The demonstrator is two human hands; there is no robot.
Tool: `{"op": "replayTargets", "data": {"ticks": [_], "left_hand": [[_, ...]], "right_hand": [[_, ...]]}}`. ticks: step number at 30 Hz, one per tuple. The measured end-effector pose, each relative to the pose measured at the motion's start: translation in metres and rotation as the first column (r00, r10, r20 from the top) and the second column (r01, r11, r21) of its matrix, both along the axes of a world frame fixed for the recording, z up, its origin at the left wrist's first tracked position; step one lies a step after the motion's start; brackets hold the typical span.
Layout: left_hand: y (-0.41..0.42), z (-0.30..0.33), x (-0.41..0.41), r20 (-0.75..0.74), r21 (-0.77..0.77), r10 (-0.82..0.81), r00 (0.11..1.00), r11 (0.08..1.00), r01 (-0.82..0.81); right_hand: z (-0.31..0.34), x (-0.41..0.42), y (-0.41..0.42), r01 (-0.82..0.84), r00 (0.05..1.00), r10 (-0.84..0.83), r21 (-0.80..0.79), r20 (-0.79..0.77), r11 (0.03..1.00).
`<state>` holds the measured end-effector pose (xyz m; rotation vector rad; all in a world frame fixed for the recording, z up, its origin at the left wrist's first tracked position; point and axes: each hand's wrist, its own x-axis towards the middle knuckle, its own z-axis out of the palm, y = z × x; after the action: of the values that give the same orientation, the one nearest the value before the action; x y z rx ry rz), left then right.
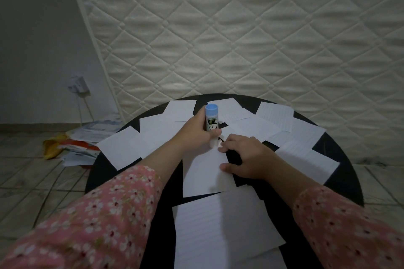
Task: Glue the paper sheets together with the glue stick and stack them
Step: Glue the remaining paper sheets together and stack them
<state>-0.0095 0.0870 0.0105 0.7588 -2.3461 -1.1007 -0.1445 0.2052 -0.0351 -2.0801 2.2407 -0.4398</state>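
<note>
My left hand point(197, 132) grips a glue stick point(211, 119) with a blue end up, its lower tip down at the top edge of a white paper sheet point(205, 174) in the middle of the round black table point(341, 172). My right hand point(244, 158) rests on that sheet's right edge, fingers bent, thumb on the paper. A larger lined sheet point(220, 225) lies nearer to me. Several more white sheets point(301, 137) fan out across the far half of the table.
A quilted white mattress point(240, 28) leans upright just behind the table. On the tiled floor at the left lies a pile of papers and a yellow-orange bag point(72, 144). A wall socket with plugged cables point(78, 88) is at the left wall.
</note>
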Motion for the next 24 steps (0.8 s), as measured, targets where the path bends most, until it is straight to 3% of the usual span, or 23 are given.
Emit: {"op": "replayTargets", "data": {"ticks": [12, 24], "left_hand": [[-0.021, 0.001, 0.024, 0.122, 0.001, 0.046, 0.991, 0.999, -0.047], [-0.031, -0.003, 0.051, 0.109, 0.012, 0.088, 0.99, 0.996, -0.089]], "right_hand": [[0.002, 0.003, 0.002, -0.007, 1.0, 0.007, 0.008, -0.007, 1.0], [0.001, 0.0, -0.001, -0.007, 1.0, 0.007, 0.041, 0.011, 0.999]]}}
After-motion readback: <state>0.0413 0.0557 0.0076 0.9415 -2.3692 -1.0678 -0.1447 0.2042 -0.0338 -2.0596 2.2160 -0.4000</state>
